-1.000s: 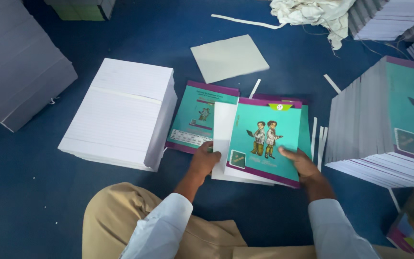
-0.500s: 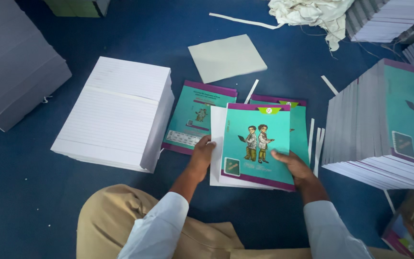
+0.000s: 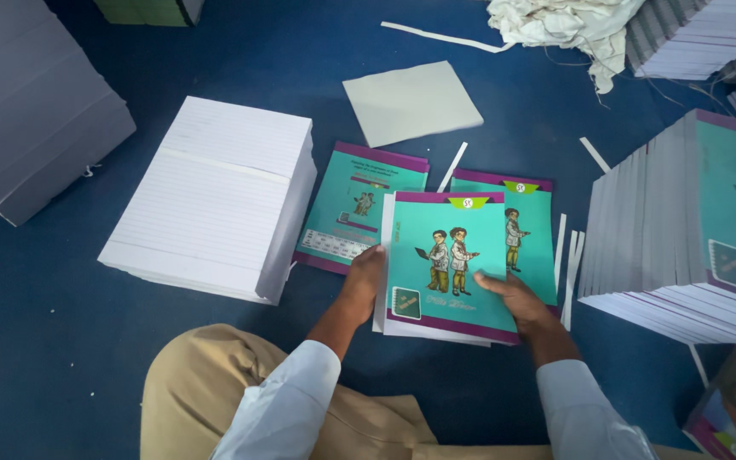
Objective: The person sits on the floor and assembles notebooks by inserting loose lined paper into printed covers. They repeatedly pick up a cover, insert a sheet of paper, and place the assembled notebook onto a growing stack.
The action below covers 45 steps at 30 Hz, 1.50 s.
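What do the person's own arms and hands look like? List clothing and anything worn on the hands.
Both arms wear long white sleeves, left sleeve and right sleeve, pushed back so the forearms are bare below them. The left hand and right hand are bare: no gloves, and no rings or watch that I can make out. Tan trousers show beneath the arms.

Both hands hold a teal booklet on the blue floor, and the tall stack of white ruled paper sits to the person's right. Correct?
Not quite. In the head view the left hand and right hand do hold the teal booklet on the blue floor, but the stack of white ruled paper sits to the person's left.
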### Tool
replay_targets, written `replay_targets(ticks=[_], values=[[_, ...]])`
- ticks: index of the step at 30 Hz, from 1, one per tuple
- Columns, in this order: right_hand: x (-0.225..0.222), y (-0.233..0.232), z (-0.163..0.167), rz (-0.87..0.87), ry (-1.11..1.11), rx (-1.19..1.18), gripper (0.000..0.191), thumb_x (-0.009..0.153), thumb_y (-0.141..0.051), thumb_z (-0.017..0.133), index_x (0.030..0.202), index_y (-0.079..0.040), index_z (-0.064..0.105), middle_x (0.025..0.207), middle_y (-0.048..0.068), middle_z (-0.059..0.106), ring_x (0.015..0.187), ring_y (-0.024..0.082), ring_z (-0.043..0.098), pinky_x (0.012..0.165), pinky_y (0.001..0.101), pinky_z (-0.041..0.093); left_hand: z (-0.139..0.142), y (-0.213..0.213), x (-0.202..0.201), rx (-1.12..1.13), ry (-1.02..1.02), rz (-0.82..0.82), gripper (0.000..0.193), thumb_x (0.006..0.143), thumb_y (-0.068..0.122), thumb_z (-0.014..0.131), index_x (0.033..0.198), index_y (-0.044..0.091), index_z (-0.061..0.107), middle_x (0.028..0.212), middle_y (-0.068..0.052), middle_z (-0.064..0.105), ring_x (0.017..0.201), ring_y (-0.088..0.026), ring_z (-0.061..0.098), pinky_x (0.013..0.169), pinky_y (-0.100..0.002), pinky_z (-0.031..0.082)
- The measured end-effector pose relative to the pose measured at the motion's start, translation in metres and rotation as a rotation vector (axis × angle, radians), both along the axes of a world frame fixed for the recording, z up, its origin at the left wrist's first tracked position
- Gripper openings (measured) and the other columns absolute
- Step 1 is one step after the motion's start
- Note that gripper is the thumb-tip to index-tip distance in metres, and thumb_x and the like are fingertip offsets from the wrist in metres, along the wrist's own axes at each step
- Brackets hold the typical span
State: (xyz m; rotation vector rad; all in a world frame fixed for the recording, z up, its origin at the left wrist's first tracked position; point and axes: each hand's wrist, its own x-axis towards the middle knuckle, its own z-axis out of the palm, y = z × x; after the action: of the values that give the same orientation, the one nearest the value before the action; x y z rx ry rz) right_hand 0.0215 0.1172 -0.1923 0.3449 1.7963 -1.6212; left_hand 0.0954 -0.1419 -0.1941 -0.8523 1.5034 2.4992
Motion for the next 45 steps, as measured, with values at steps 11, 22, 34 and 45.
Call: replay_targets(ticks=[11, 22, 34, 45], values=[[-0.003, -0.006, 0.002, 0.024, -0.005, 0.016, 0.100, 0.069, -0.039, 0.079, 0.152, -0.002, 0.038, 0.143, 0.030, 0.055, 0.132, 0.047, 0.054, 0.105, 0.0622, 0.047, -0.002, 0.002, 0.003, -0.174, 0.090, -0.083, 0.050, 0.103, 0.039, 0.048, 0.135, 0.003, 0.061, 0.116, -0.011, 0.071, 0.106, -0.020, 0.066, 0.095, -0.036, 0.051], [-0.003, -0.010, 0.004, 0.060, -0.037, 0.056, 0.096, 0.073, -0.044, 0.078, 0.150, 0.003, 0.044, 0.139, 0.029, 0.061, 0.129, 0.044, 0.059, 0.104, 0.0575, 0.050, -0.005, 0.000, 0.000, -0.146, 0.019, -0.071, 0.044, 0.101, 0.032, 0.049, 0.133, 0.004, 0.061, 0.112, -0.010, 0.070, 0.101, -0.020, 0.066, 0.090, -0.036, 0.053], [-0.007, -0.010, -0.005, 0.049, -0.036, -0.003, 0.101, 0.070, -0.040, 0.080, 0.151, 0.003, 0.039, 0.137, 0.032, 0.059, 0.127, 0.047, 0.058, 0.101, 0.0609, 0.051, 0.002, -0.002, 0.000, -0.119, -0.014, -0.067, 0.048, 0.102, 0.033, 0.050, 0.139, 0.004, 0.057, 0.120, -0.012, 0.069, 0.110, -0.023, 0.065, 0.096, -0.036, 0.051], [-0.006, -0.015, 0.005, 0.024, -0.050, 0.010, 0.096, 0.073, -0.038, 0.079, 0.150, 0.003, 0.037, 0.136, 0.031, 0.060, 0.128, 0.045, 0.059, 0.102, 0.0575, 0.053, 0.007, -0.004, 0.001, -0.132, 0.065, -0.082, 0.047, 0.102, 0.030, 0.049, 0.134, -0.002, 0.061, 0.117, -0.015, 0.070, 0.107, -0.024, 0.065, 0.095, -0.036, 0.051]])
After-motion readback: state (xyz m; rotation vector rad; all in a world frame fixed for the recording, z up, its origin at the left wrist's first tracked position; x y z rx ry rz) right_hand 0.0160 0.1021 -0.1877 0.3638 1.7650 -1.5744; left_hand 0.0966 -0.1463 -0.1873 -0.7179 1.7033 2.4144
